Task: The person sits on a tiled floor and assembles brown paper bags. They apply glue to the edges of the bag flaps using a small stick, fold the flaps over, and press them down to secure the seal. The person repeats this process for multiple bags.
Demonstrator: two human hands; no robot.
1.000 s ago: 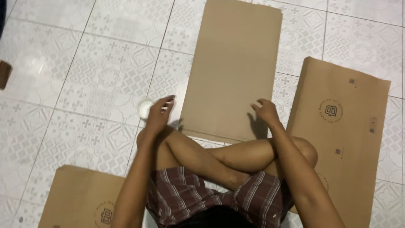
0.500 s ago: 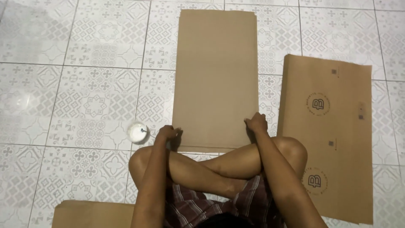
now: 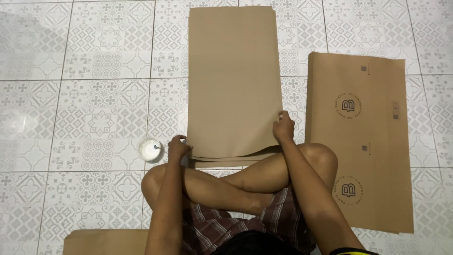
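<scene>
While my left hand (image 3: 178,147) pinches the sheet (image 3: 233,80) corner and my right hand (image 3: 284,126) its edge, I should align both sides evenly.

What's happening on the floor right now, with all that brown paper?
A person sits cross-legged on the patterned white tile floor with a stack of plain brown paper sheets in front of their legs. The left hand pinches the stack's near-left corner, while the right hand grips the top sheet's right edge. A small round white container sits beside the left hand. Printed brown paper sheets lie to the right, and more brown paper at bottom left.
</scene>
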